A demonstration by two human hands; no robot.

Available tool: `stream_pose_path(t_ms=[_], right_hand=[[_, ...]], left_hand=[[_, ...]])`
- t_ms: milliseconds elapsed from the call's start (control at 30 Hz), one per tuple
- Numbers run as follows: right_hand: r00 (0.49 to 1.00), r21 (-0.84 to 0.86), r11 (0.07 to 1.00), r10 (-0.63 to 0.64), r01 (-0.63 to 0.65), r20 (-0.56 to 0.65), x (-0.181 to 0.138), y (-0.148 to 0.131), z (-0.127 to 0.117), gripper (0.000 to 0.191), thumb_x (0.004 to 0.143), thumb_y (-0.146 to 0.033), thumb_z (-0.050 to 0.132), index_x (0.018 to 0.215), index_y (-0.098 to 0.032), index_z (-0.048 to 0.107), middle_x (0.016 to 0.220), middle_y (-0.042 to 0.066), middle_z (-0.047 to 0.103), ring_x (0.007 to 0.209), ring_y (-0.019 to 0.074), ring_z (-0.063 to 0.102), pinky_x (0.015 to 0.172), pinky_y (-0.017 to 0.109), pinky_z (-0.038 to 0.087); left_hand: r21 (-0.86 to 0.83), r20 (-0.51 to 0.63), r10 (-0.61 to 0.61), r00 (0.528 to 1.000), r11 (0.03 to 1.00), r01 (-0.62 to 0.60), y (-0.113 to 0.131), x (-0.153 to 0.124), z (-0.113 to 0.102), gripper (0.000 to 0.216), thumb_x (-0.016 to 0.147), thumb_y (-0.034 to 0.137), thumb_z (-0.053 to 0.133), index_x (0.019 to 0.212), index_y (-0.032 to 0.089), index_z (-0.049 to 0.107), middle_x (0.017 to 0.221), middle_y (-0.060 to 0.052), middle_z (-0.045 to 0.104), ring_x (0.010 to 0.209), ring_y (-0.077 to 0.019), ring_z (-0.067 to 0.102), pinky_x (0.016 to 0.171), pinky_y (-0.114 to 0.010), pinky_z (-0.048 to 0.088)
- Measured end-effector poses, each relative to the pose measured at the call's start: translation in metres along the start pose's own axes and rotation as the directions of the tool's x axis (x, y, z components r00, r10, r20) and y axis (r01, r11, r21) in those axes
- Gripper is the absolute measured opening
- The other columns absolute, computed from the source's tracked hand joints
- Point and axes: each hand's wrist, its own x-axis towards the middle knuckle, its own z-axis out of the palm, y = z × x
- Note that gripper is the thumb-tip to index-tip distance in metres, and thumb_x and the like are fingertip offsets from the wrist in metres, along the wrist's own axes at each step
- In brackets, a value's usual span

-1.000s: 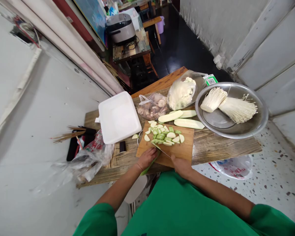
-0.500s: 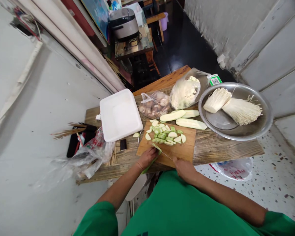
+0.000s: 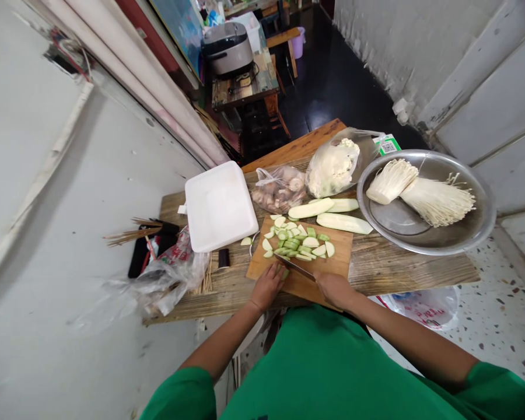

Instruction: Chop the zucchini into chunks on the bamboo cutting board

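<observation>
The right hand (image 3: 336, 288) is closed around the handle of a knife (image 3: 296, 266), whose blade lies across the near part of the cutting board (image 3: 332, 269). The left hand (image 3: 268, 286) is curled down over the last piece of green squash (image 3: 284, 272) at the board's near left corner, pinning it there. To slice well here, the fingertips are best kept tucked back from the blade as the piece gets short, with the cuts even and the blade kept off the pile of slices (image 3: 297, 242) just beyond it. Three peeled lengths (image 3: 328, 211) wait at the board's far edge on the tabletop (image 3: 389, 265). Compared with half a second earlier, less green shows past the left hand, and the blade sits closer to it.
</observation>
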Motion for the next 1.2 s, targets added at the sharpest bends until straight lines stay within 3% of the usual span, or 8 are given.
stream_pose_path(t_ms=[100, 200, 300, 433, 567, 667, 767, 1200], right_hand=[[1.0, -0.003, 1.0, 0.008, -0.008, 0.004, 0.001, 0.002, 0.003, 0.039, 0.096, -0.014, 0.047, 0.134, -0.013, 0.055, 0.113, 0.017, 0.076, 0.104, 0.0277, 0.073, 0.084, 0.033, 0.052], [1.0, -0.014, 1.0, -0.002, 0.002, 0.005, 0.002, 0.004, 0.007, 0.038, 0.098, -0.017, 0.045, 0.134, -0.011, 0.055, 0.109, 0.018, 0.076, 0.101, 0.0275, 0.073, 0.08, 0.032, 0.051], [1.0, -0.01, 1.0, 0.001, -0.001, 0.004, 0.003, 0.007, 0.009, 0.041, 0.099, -0.02, 0.043, 0.139, -0.013, 0.052, 0.112, 0.017, 0.076, 0.102, 0.0275, 0.072, 0.079, 0.031, 0.05], [1.0, -0.015, 1.0, 0.005, -0.005, 0.001, 0.004, 0.008, 0.008, 0.044, 0.1, -0.022, 0.042, 0.141, -0.012, 0.05, 0.112, 0.019, 0.076, 0.101, 0.0303, 0.073, 0.079, 0.034, 0.05], [1.0, -0.023, 1.0, -0.007, 0.007, -0.002, 0.001, 0.005, 0.005, 0.043, 0.1, -0.022, 0.041, 0.141, -0.011, 0.052, 0.109, 0.02, 0.076, 0.099, 0.0299, 0.073, 0.08, 0.035, 0.051], [1.0, -0.039, 0.999, 0.002, -0.002, 0.001, -0.006, 0.0, 0.001, 0.047, 0.1, -0.02, 0.041, 0.145, -0.01, 0.047, 0.107, 0.02, 0.077, 0.098, 0.0297, 0.074, 0.079, 0.034, 0.051], [1.0, -0.084, 0.996, 0.013, -0.011, 0.024, -0.015, -0.008, -0.003, 0.049, 0.099, -0.018, 0.041, 0.147, -0.01, 0.045, 0.108, 0.019, 0.077, 0.101, 0.0299, 0.074, 0.08, 0.033, 0.051], [0.999, -0.183, 0.983, -0.011, 0.018, 0.04, -0.018, -0.01, -0.011, 0.046, 0.101, -0.018, 0.036, 0.146, -0.01, 0.046, 0.103, 0.017, 0.078, 0.102, 0.0294, 0.075, 0.077, 0.032, 0.051]], left_hand=[[-0.044, 0.052, -0.108, 0.993, 0.993, 0.11, 0.006, 0.004, -0.012, 0.055, 0.099, 0.034, 0.053, 0.152, 0.019, 0.046, 0.153, -0.019, 0.049, 0.139, -0.0316, 0.049, 0.116, -0.05, 0.045], [-0.011, 0.086, -0.303, 0.949, 0.952, 0.305, 0.02, -0.009, -0.024, 0.078, 0.092, 0.04, 0.063, 0.159, 0.014, 0.034, 0.152, -0.021, 0.047, 0.14, -0.0357, 0.046, 0.116, -0.052, 0.043], [0.067, 0.156, -0.425, 0.891, 0.905, 0.42, 0.035, -0.024, -0.029, 0.088, 0.085, 0.027, 0.066, 0.163, 0.015, 0.026, 0.151, -0.02, 0.048, 0.14, -0.035, 0.044, 0.11, -0.047, 0.048], [0.192, 0.227, -0.435, 0.871, 0.897, 0.398, 0.046, -0.019, -0.031, 0.08, 0.088, 0.012, 0.054, 0.163, 0.019, 0.028, 0.155, -0.018, 0.045, 0.139, -0.0336, 0.044, 0.102, -0.043, 0.053], [0.261, 0.25, -0.451, 0.856, 0.883, 0.39, 0.051, -0.004, -0.036, 0.079, 0.09, 0.017, 0.058, 0.164, 0.019, 0.028, 0.16, -0.02, 0.039, 0.131, -0.0352, 0.05, 0.087, -0.041, 0.059], [0.23, 0.228, -0.457, 0.86, 0.883, 0.409, 0.053, -0.001, -0.04, 0.085, 0.089, 0.025, 0.066, 0.164, 0.016, 0.027, 0.143, -0.02, 0.054, 0.123, -0.0333, 0.055, 0.086, -0.04, 0.059], [0.168, 0.205, -0.449, 0.87, 0.892, 0.42, 0.053, -0.003, -0.04, 0.086, 0.09, 0.028, 0.068, 0.163, 0.013, 0.026, 0.129, -0.017, 0.06, 0.119, -0.0311, 0.057, 0.088, -0.04, 0.058], [0.023, 0.165, -0.436, 0.885, 0.898, 0.439, 0.052, -0.009, -0.025, 0.074, 0.097, 0.031, 0.058, 0.162, 0.016, 0.024, 0.136, -0.018, 0.056, 0.123, -0.0313, 0.051, 0.094, -0.043, 0.053]])
